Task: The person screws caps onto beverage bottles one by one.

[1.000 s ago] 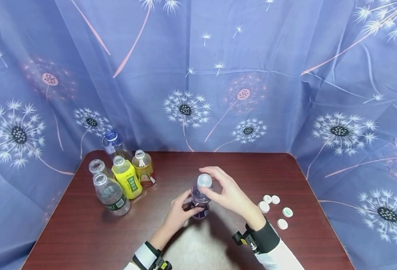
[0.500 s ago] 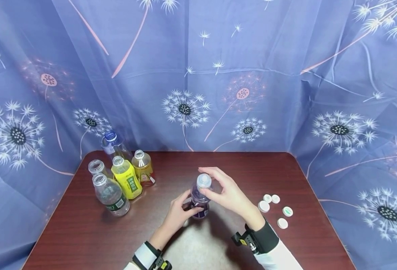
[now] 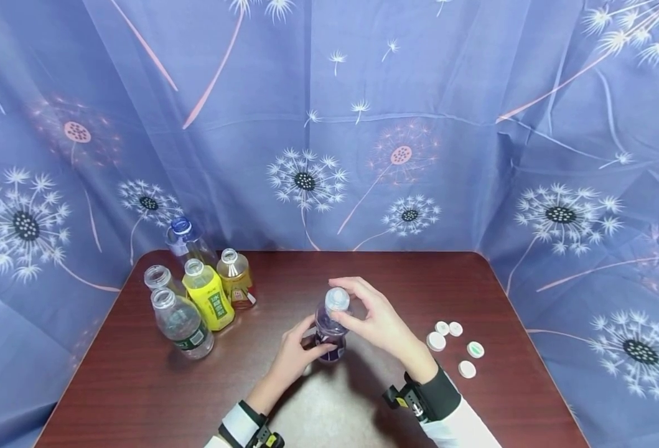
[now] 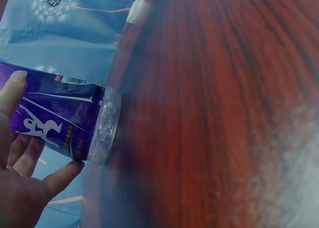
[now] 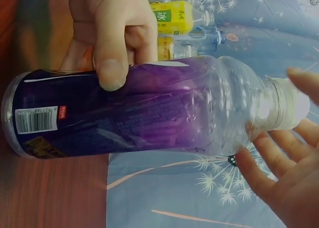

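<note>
since the earlier head frame almost nothing has moved: the left hand (image 3: 295, 354) still wraps the purple bottle (image 3: 329, 330) standing mid-table (image 3: 139, 386), and the right hand (image 3: 376, 320) has its fingertips curled round the white cap (image 3: 337, 298), so the cap looks to be mid-twist and the next move calls for a firmer pinch and another turn. the left wrist view adds the left hand's fingers (image 4: 12, 96) clasping the bottle's label (image 4: 55, 120) down to its base on the wood; the right wrist view shows the cap (image 5: 291, 108) seated on the neck.

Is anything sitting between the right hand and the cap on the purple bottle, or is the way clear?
Nothing visible is in the way. The right hand is already at the white cap of the purple bottle, fingers around it, while the left hand grips the bottle's body. The loose caps lie off to the right.
</note>
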`<state>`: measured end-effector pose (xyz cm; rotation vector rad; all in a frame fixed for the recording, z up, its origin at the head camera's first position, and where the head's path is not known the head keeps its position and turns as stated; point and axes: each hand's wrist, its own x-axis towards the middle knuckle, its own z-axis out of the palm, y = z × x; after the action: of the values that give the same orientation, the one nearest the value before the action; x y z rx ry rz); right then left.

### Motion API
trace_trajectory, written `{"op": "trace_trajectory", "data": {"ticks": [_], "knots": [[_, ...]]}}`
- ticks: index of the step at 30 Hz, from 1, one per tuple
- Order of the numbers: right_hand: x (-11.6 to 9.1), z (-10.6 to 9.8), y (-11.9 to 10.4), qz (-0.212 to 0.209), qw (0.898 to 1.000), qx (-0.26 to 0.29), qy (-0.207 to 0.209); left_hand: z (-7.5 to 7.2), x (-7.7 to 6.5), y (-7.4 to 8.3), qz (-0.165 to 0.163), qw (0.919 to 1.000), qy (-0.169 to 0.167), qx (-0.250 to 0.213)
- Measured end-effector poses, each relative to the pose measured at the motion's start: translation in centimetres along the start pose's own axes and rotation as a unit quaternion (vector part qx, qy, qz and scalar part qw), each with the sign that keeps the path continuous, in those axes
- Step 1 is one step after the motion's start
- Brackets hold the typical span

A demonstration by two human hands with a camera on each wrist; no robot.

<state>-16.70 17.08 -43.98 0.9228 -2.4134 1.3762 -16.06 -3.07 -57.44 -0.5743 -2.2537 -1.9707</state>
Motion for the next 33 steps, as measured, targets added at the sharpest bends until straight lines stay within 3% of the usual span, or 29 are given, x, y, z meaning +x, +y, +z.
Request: {"op": "trace_trajectory", "data": {"ticks": [12,20,27,33], "knots": [[-0.03,0.34,-0.18,0.018,1.0,-0.001,0.016,-0.06,-0.03,0.3,-0.008,0.9999,-0.002,0.007],[-0.12,0.25,-0.34,-0.006,1.0,-0.016,-0.001,-0.13,-0.08,0.21,-0.014,0.9999,-0.001,0.002],[-0.07,0.42,-0.22,-0.003,0.999,-0.038,0.014,-0.25,0.07,0.14,-0.024,0.9997,-0.007,0.004],[-0.14,0.11,-0.38,-0.007,0.999,-0.036,-0.002,-0.28,0.23,0.06,-0.031,0.9993,-0.019,-0.005]]}}
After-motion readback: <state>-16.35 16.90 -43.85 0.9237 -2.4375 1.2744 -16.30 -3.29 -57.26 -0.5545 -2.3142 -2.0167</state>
